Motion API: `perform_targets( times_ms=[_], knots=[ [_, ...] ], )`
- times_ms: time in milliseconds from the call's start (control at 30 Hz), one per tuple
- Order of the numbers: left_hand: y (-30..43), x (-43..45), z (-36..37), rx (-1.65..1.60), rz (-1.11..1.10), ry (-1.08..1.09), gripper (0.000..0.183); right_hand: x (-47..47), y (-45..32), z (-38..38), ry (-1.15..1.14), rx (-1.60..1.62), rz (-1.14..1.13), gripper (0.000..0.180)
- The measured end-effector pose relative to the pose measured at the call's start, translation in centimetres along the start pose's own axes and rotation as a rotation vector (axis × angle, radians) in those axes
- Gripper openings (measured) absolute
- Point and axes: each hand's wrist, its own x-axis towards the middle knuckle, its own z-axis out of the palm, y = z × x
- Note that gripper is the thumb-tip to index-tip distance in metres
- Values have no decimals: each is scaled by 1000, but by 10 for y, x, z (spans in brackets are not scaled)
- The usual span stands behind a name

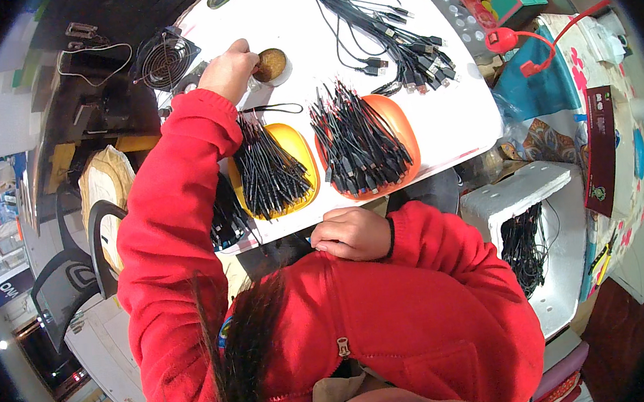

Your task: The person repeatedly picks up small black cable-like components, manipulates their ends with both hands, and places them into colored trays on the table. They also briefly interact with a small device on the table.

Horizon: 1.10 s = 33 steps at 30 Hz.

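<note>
My left hand [232, 69] reaches over the white tabletop, its fingers bent at the left rim of a small round tin [273, 66] with an amber-brown substance inside. Whether it pinches anything is hidden. My right hand [353, 233] is curled at the table's near edge, against my jacket; a bit of blue shows by its fingertips, but its grip is unclear. Between the hands, short black cables with barrel-like ends [271, 174] lie in a yellow tray [309, 171]. Beside it, an orange tray [400, 118] holds black cables with bare reddish wire ends [360, 147].
Black USB cables [419, 63] lie at the table's far right. A fan with a wire guard [166, 60] stands left of my left hand. More black cables [229, 217] lie at the near left edge. A white foam box [563, 238] with cables stands at right, a chair [72, 271] at left.
</note>
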Motion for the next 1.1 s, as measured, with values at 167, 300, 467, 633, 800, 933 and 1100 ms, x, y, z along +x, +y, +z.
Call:
perform_targets(
  times_ms=[167,300,467,633,800,933,1100],
  knots=[
    [3,1,5,77,-10,-4,10,-3,2,3,-15,-17,34,7],
    [3,-4,1,22,-27,52,9,-3,2,3,-25,-3,75,8],
    [-6,-32,-32,-117,-63,198,10,0,-1,1,-103,25,158,10],
    [-23,-89,-65,-158,-215,371,11,5,-5,-1,-173,-32,230,11],
    [-55,-116,-58,-69,-358,354,9,6,-8,2,-108,-1,195,9],
    [-75,-113,-38,-59,-294,312,10,5,-8,5,-94,-16,214,8],
    [-84,-105,-23,-42,-288,280,11,5,-5,6,-98,-19,219,7]
  ],
)
